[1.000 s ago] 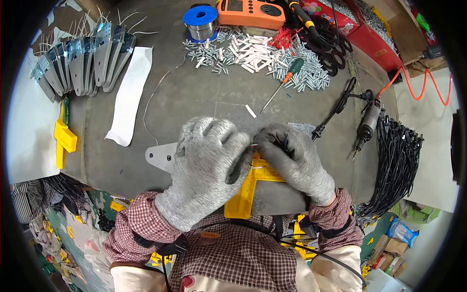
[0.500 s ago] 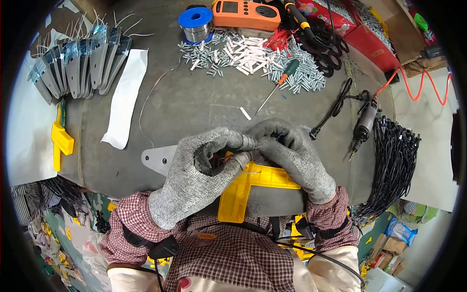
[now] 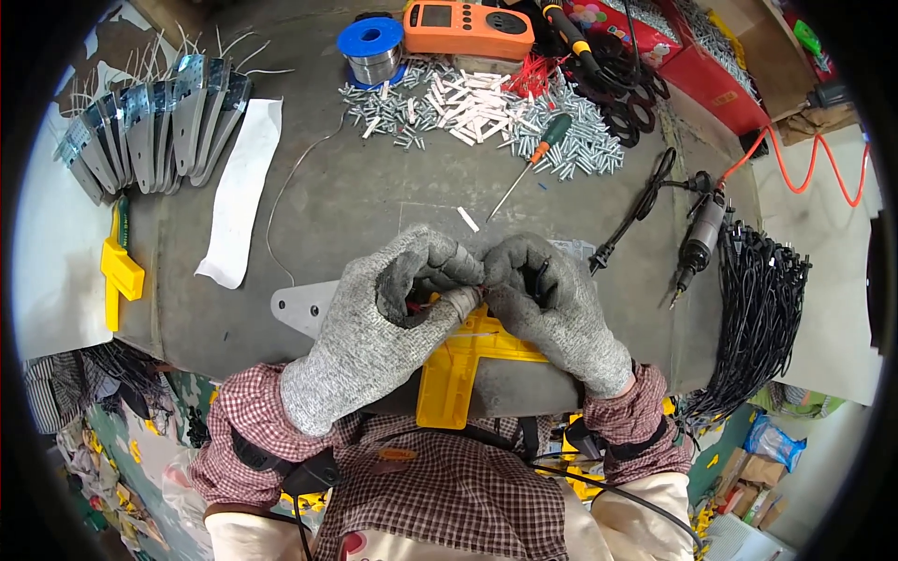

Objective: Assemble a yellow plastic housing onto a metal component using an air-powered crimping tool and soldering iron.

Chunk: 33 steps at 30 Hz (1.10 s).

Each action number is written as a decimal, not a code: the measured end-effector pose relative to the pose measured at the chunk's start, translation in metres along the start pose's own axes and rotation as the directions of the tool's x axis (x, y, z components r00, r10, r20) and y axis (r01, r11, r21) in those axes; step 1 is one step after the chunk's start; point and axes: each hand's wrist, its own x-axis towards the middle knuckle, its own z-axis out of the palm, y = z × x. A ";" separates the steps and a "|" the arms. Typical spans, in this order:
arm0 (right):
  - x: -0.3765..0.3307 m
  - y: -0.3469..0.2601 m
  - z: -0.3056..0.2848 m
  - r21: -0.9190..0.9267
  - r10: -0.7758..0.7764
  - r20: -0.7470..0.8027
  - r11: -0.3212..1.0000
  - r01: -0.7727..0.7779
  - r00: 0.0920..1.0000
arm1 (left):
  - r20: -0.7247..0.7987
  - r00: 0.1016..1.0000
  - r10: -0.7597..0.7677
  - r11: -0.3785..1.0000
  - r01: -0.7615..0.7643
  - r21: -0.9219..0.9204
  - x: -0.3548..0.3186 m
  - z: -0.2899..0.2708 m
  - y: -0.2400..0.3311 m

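Note:
My left hand (image 3: 374, 318), in a grey knit glove, is closed in a pinch at the middle of the bench. A thin red wire (image 3: 419, 306) shows inside its curled fingers. Fingertip to fingertip with it, my right hand (image 3: 557, 304) is also pinched, in a matching glove. What lies between the right fingertips is too small and covered to make out. Beneath both hands lies a yellow T-shaped plastic housing (image 3: 449, 388), partly hidden by them. A grey metal plate with holes (image 3: 299, 307) pokes out left of my left hand.
Beyond my hands lie a screwdriver (image 3: 531, 166), a heap of screws (image 3: 585, 145), a solder spool (image 3: 372, 51) and an orange meter (image 3: 468, 28). Metal blades (image 3: 154, 126), a paper strip (image 3: 241, 192) and another yellow housing (image 3: 122, 271) sit left. A power driver (image 3: 700, 238) and black cords (image 3: 760, 309) are right.
My right hand has shifted slightly left and down, its fingers curling more tightly against the left fingertips. My left hand has tilted a little, staying over the yellow housing.

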 end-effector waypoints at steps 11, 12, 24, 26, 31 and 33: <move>-0.006 -0.013 -0.004 -0.230 -0.007 0.015 0.973 0.011 1.000 | 0.004 0.997 0.080 0.992 -0.079 -0.093 -0.002 0.006 -0.002; -0.006 -0.013 -0.002 -0.255 0.014 -0.032 0.967 -0.022 0.999 | 0.000 0.997 0.079 0.993 -0.078 -0.094 -0.002 0.004 -0.002; -0.005 0.002 0.005 -0.379 -0.415 0.054 0.833 0.404 0.908 | 0.183 0.982 0.050 0.999 -0.046 -0.028 0.007 -0.020 0.006; -0.008 0.006 0.004 -0.139 0.004 0.017 0.990 -0.002 1.000 | 0.185 0.939 0.289 0.897 -0.334 0.291 0.006 -0.017 0.000; -0.011 0.000 0.008 -0.338 -0.255 -0.063 0.915 0.220 0.965 | 0.062 0.997 0.049 0.984 -0.037 -0.172 0.001 0.001 0.003; -0.011 -0.003 0.009 -0.336 -0.168 -0.106 0.934 0.124 0.980 | 0.092 0.993 -0.077 0.955 0.100 -0.278 0.000 0.001 0.003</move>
